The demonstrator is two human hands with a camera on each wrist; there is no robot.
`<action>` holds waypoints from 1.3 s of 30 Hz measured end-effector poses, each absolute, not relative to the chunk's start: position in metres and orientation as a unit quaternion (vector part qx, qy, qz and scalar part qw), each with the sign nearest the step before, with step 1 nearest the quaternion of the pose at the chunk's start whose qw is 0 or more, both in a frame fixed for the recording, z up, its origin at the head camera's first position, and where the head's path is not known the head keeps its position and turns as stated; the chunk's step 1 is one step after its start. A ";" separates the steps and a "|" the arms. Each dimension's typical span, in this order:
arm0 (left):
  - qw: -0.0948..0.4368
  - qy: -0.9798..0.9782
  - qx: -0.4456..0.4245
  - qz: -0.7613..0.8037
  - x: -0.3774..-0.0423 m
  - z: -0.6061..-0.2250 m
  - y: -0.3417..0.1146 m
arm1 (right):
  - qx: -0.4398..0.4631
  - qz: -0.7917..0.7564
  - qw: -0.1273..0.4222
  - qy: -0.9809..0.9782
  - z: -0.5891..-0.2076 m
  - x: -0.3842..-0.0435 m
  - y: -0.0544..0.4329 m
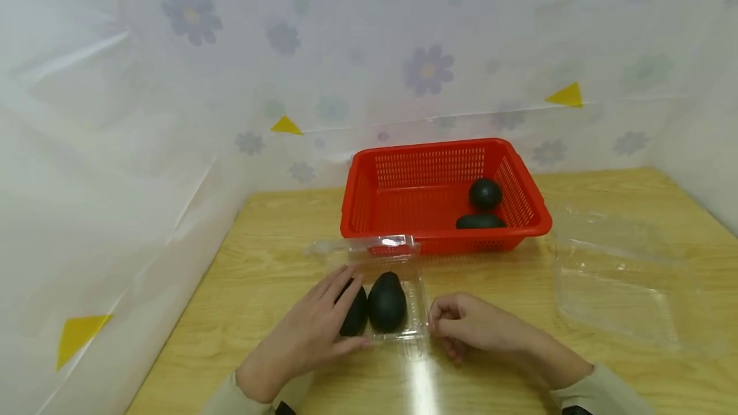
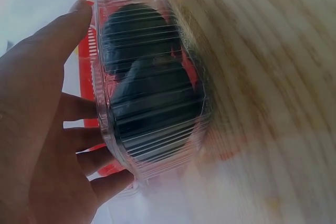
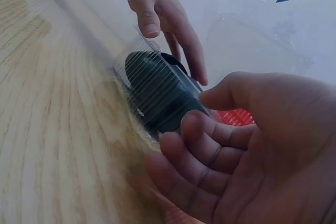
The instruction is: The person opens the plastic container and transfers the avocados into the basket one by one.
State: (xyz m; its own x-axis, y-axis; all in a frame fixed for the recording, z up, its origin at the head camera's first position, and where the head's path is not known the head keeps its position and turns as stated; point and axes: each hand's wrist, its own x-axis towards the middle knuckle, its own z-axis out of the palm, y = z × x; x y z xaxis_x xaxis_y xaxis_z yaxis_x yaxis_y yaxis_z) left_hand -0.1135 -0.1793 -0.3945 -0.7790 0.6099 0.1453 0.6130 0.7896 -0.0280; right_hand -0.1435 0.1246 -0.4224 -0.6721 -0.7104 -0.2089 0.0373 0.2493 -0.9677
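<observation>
A clear plastic clamshell box (image 1: 416, 303) stands with its lid raised on the wooden table, two dark avocados side by side in it. The right avocado (image 1: 387, 303) shows whole; the left avocado (image 1: 355, 316) is partly hidden under my left hand (image 1: 314, 322). The fingers of that hand reach straight and spread across the box's left side, as the left wrist view (image 2: 50, 124) also shows. At the right rim my right hand (image 1: 475, 324) has its fingers curled, thumb and forefinger pinching the edge. Ribbed box walls show in the right wrist view, close to those fingertips (image 3: 193, 124).
Behind the box stands a red plastic basket (image 1: 415, 207) holding a round dark avocado (image 1: 485, 194) and another avocado (image 1: 481, 221) lying on its side. Another clear plastic container (image 1: 617, 296) lies on the table (image 1: 277, 235) at the right. A flowered sheet (image 1: 357, 37) hangs behind.
</observation>
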 end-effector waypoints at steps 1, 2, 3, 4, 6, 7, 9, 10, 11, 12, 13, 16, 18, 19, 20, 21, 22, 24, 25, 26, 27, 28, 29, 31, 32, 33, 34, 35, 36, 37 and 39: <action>0.071 -0.943 -0.324 -0.012 -0.114 -0.394 -0.179 | -0.238 -0.556 0.321 0.729 -0.421 -0.143 0.125; 0.067 -0.943 -0.324 -0.015 -0.115 -0.394 -0.180 | -0.241 -0.544 0.308 0.743 -0.418 -0.143 0.126; 0.064 -0.943 -0.325 -0.017 -0.115 -0.394 -0.180 | -0.244 -0.531 0.292 0.757 -0.416 -0.144 0.127; 0.059 -0.944 -0.325 -0.018 -0.115 -0.394 -0.180 | -0.248 -0.520 0.277 0.769 -0.413 -0.143 0.128; 0.047 -0.946 -0.320 -0.021 -0.115 -0.394 -0.181 | -0.251 -0.497 0.238 0.796 -0.408 -0.143 0.129; 0.042 -0.947 -0.317 -0.024 -0.115 -0.394 -0.181 | -0.253 -0.489 0.215 0.807 -0.406 -0.142 0.129; 0.032 -0.950 -0.309 -0.025 -0.115 -0.394 -0.182 | -0.256 -0.477 0.171 0.823 -0.401 -0.140 0.129; 0.027 -0.952 -0.305 -0.027 -0.115 -0.394 -0.183 | -0.259 -0.476 0.151 0.827 -0.399 -0.139 0.127; 0.021 -0.953 -0.300 -0.030 -0.115 -0.394 -0.183 | -0.267 -0.476 0.129 0.828 -0.397 -0.138 0.126; 0.015 -0.954 -0.296 -0.033 -0.116 -0.393 -0.184 | -0.278 -0.478 0.108 0.826 -0.396 -0.137 0.124; 0.010 -0.955 -0.293 -0.036 -0.116 -0.392 -0.184 | -0.290 -0.479 0.088 0.824 -0.395 -0.136 0.122; -0.011 -0.959 -0.282 -0.038 -0.118 -0.389 -0.184 | -0.339 -0.481 0.030 0.808 -0.394 -0.133 0.115; -0.024 -0.961 -0.273 -0.036 -0.119 -0.387 -0.184 | -0.368 -0.476 -0.004 0.799 -0.395 -0.133 0.111; -0.029 -0.962 -0.270 -0.036 -0.120 -0.386 -0.183 | -0.379 -0.471 -0.017 0.796 -0.395 -0.132 0.109; -0.035 -0.963 -0.267 -0.035 -0.121 -0.385 -0.183 | -0.389 -0.468 -0.028 0.793 -0.396 -0.132 0.108; -0.040 -0.963 -0.263 -0.035 -0.121 -0.385 -0.183 | -0.397 -0.462 -0.037 0.792 -0.396 -0.132 0.107; -0.045 -0.964 -0.261 -0.035 -0.122 -0.384 -0.183 | -0.401 -0.456 -0.044 0.793 -0.397 -0.132 0.106; -0.049 -0.965 -0.257 -0.036 -0.123 -0.383 -0.182 | -0.408 -0.443 -0.058 0.796 -0.398 -0.131 0.105; -0.051 -0.965 -0.255 -0.039 -0.123 -0.383 -0.182 | -0.411 -0.437 -0.065 0.797 -0.399 -0.131 0.103; -0.049 -0.965 -0.254 -0.041 -0.124 -0.383 -0.182 | -0.416 -0.431 -0.073 0.798 -0.399 -0.131 0.102; -0.046 -0.965 -0.253 -0.044 -0.125 -0.383 -0.181 | -0.420 -0.425 -0.077 0.798 -0.400 -0.131 0.100; -0.042 -0.966 -0.251 -0.047 -0.125 -0.383 -0.181 | -0.423 -0.417 -0.081 0.800 -0.401 -0.130 0.098; -0.038 -0.966 -0.250 -0.051 -0.126 -0.382 -0.181 | -0.428 -0.407 -0.083 0.803 -0.401 -0.130 0.096; -0.030 -0.966 -0.250 -0.058 -0.128 -0.382 -0.180 | -0.435 -0.379 -0.079 0.813 -0.401 -0.130 0.090; -0.027 -0.966 -0.250 -0.060 -0.128 -0.381 -0.180 | -0.440 -0.357 -0.076 0.820 -0.401 -0.130 0.087; -0.025 -0.966 -0.249 -0.064 -0.129 -0.381 -0.179 | -0.444 -0.331 -0.072 0.829 -0.400 -0.131 0.084; -0.025 -0.966 -0.248 -0.067 -0.129 -0.380 -0.178 | -0.450 -0.303 -0.072 0.837 -0.399 -0.132 0.081; -0.024 -0.966 -0.248 -0.070 -0.129 -0.379 -0.178 | -0.457 -0.276 -0.072 0.842 -0.398 -0.133 0.077; -0.023 -0.966 -0.246 -0.071 -0.129 -0.379 -0.177 | -0.465 -0.250 -0.072 0.846 -0.397 -0.136 0.074; -0.024 -0.967 -0.245 -0.072 -0.130 -0.378 -0.176 | -0.476 -0.227 -0.076 0.846 -0.396 -0.138 0.072; -0.027 -0.967 -0.243 -0.074 -0.130 -0.377 -0.174 | -0.492 -0.188 -0.077 0.846 -0.394 -0.143 0.067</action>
State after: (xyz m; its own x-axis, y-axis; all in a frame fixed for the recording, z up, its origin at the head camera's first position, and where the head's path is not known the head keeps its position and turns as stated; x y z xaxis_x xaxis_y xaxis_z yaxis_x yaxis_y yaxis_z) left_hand -0.1303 -0.1745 -0.3765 -0.8807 0.4734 -0.0155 0.4654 0.8711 0.1568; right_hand -0.1430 0.0669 -0.3939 -0.5037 -0.8043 0.3152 -0.8621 0.4447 -0.2430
